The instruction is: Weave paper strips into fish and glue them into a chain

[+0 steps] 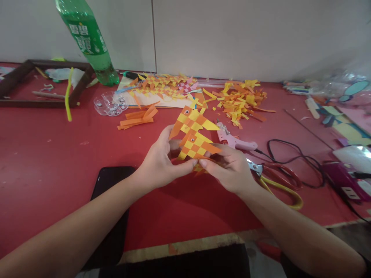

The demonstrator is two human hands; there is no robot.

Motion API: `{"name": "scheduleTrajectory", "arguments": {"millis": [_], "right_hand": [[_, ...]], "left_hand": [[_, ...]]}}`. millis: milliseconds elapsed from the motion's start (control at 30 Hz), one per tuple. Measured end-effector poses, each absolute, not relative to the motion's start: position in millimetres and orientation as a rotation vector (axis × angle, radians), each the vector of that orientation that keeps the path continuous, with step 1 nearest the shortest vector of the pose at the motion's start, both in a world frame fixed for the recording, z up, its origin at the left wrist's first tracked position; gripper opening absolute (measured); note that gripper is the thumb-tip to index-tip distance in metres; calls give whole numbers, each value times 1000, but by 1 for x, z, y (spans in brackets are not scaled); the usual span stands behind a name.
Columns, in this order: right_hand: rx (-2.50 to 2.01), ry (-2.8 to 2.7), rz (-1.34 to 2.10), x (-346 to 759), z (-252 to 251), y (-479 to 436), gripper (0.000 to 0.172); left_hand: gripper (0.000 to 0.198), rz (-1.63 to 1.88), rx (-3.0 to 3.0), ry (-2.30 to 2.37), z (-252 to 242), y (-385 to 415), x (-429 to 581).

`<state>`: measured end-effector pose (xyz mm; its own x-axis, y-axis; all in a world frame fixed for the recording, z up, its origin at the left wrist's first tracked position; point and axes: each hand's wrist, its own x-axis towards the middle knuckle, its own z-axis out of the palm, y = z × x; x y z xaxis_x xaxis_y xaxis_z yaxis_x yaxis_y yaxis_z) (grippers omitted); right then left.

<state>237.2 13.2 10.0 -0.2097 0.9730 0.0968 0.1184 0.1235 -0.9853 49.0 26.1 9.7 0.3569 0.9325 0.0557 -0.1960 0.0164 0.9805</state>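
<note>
Between my two hands is a woven paper fish piece (193, 146) in yellow and orange checks, with small googly eyes showing on two stacked fish shapes. My left hand (162, 162) grips its left side, the thumb pressed at the lower edge. From the right, my right hand (228, 166) pinches the lower edge, its thumb close to the left one. The fingers behind the paper are partly hidden. Just beyond my right hand lies a pink glue gun (236, 141). Scissors (275, 179) with red and yellow handles rest beside my right wrist.
More woven paper fish (162, 85) lie on a board at the back, near a heap of paper scraps (240, 98). Orange strips (139, 117), a green bottle (87, 42), a dark frame (17, 73) and a phone (111, 216) stand or lie leftward. A cable (304, 158) curls at right.
</note>
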Motion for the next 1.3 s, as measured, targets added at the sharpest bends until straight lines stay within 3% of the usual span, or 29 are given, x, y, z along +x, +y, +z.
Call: {"name": "scheduleTrajectory", "arguments": {"millis": [333,600,833,1300], "right_hand": [[-1113,-1429,1236,238,6,15,9],[-1140,-1390,1246,236,6,15,18],[-1184,-1448,1117,236,4,16,15],[-1225,-1449,1052,237,1,19,19]], "left_hand": [[20,1038,1320,726,10,32,48],[23,1079,1215,777,10,34,48],[18,1113,1177,804,12,34,47],[31,1089,1330,951,7,36,48]]}}
